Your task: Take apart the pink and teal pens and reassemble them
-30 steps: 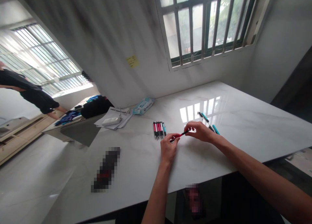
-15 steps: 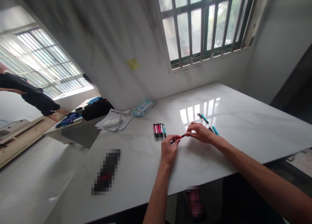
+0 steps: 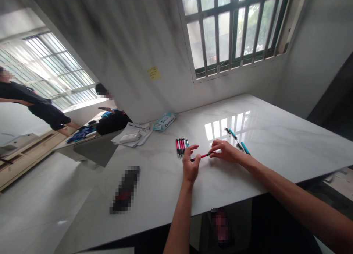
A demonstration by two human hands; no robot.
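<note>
A red and black pen [image 3: 204,156] is held just above the white table, its right end pinched in the thumb and fingers of my right hand [image 3: 224,151]. Around the pen's left end, my left hand [image 3: 191,167] has its thumb and fingers spread apart, the thumb close to the barrel; whether it touches is unclear. Just beyond my left hand lies a row of several pens [image 3: 181,147], red, white and teal, partly hidden by its fingers. Teal pen parts [image 3: 233,133] and a teal barrel [image 3: 245,148] with a dark piece beside it rest past my right hand.
The glossy white table [image 3: 289,143] runs to the wall beneath a barred window. Wipes [image 3: 164,121] and papers [image 3: 129,134] sit at the back left. A blurred dark object [image 3: 125,190] lies at the left. Two people are at another table in the background.
My left fingers have opened away from the pen, uncovering more of its red barrel. My right hand keeps its pinch. The view has shifted slightly.
</note>
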